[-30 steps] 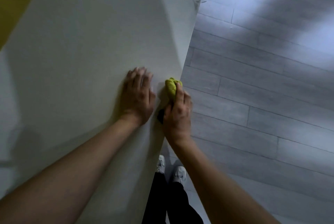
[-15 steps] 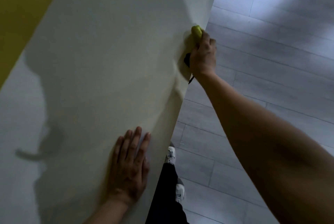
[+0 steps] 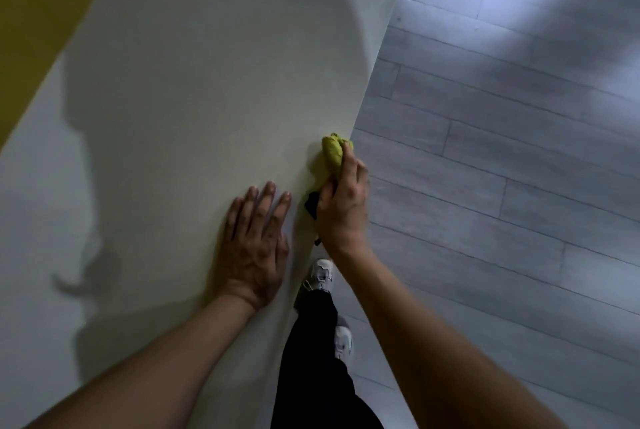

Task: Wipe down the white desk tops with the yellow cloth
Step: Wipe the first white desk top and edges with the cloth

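The white desk top (image 3: pixel 194 110) fills the left and middle of the view, its right edge running diagonally. My right hand (image 3: pixel 343 207) grips a bunched yellow cloth (image 3: pixel 333 151) and holds it against the desk's right edge. A dark bit of something shows under that hand's palm. My left hand (image 3: pixel 256 245) rests flat on the desk, fingers straight, just left of the right hand.
Grey plank floor (image 3: pixel 502 186) lies to the right of the desk. My legs in dark trousers and light shoes (image 3: pixel 322 278) stand beside the desk edge. A yellow surface (image 3: pixel 38 6) borders the desk at the upper left.
My right hand has slid the cloth back along the desk's right edge from the far end to beside my left hand. The left hand stays flat on the desk.
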Available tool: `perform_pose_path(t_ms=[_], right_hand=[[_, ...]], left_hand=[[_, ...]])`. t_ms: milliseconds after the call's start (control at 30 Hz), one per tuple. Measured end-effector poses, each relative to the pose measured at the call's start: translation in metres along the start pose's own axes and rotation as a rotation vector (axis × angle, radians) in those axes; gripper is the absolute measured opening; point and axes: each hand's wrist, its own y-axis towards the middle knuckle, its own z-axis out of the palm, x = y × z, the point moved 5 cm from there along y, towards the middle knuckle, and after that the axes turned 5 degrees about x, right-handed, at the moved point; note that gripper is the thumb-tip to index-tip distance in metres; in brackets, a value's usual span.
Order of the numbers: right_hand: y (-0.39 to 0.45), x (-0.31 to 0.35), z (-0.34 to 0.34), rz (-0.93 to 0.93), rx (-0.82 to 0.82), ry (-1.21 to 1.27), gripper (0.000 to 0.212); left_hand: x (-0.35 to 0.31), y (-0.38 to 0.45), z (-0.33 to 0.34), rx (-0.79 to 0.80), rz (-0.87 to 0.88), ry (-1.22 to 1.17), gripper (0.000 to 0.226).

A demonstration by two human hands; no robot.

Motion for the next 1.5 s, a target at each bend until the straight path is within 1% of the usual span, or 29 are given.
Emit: perform_pose_path(t_ms=[100,267,400,500,600,700,800,867,933,1033,1133,1200,1267,1367,1433,1500], right_hand=[[0.027,0.002,-0.005,-0.009,-0.002,-0.021,0.066],[0.093,0.009,-0.018,0.039,0.006,-0.057,0.063],[0.104,0.009,-0.023,0.037,0.0,-0.067,0.063],[0.076,0.009,-0.018,0.044,-0.005,-0.046,0.063],[0.01,0.003,-0.006,0.004,-0.016,-0.018,0.064],[-0.072,-0.005,0.009,-0.045,0.021,0.008,0.066],[-0.119,-0.009,0.017,-0.037,0.039,0.001,0.063],[-0.12,-0.009,0.018,-0.032,0.037,-0.023,0.061],[-0.11,-0.007,0.018,-0.038,0.032,-0.049,0.059],[-0.083,-0.001,0.011,-0.034,0.063,-0.081,0.061],[-0.044,0.006,0.0,-0.009,0.061,-0.147,0.06],[-0.027,0.008,-0.004,0.036,0.076,-0.18,0.059],[-0.024,0.006,-0.004,0.074,0.07,-0.141,0.06],[-0.053,0.006,0.006,0.083,0.0,-0.103,0.063],[-0.097,0.004,0.016,0.071,-0.026,-0.059,0.065],[-0.158,-0.001,0.028,0.059,-0.006,-0.02,0.068]], left_hand=[[0.001,0.005,0.0,-0.015,0.011,-0.002,0.059],[0.0,0.008,0.001,-0.033,0.012,-0.019,0.06],[0.002,0.008,0.001,-0.052,0.013,0.0,0.06],[0.001,0.009,0.0,-0.054,0.013,-0.002,0.06],[0.001,0.011,-0.002,-0.056,-0.007,-0.034,0.062],[0.004,0.009,-0.001,-0.043,-0.034,-0.077,0.062],[0.007,0.006,-0.002,-0.03,-0.06,-0.131,0.058],[0.005,-0.011,-0.006,-0.031,-0.061,-0.14,0.058],[0.009,-0.047,-0.01,-0.026,-0.059,-0.132,0.057],[0.024,-0.129,-0.013,-0.001,-0.074,-0.124,0.057],[0.035,-0.209,-0.016,0.041,-0.058,-0.056,0.059],[0.039,-0.238,-0.014,0.055,-0.035,-0.039,0.06],[0.041,-0.247,-0.013,0.041,-0.026,-0.034,0.059],[0.042,-0.246,-0.01,0.013,-0.025,-0.03,0.059],[0.043,-0.247,-0.008,0.001,-0.029,-0.032,0.059],[0.043,-0.247,-0.008,-0.012,-0.027,-0.037,0.059]])
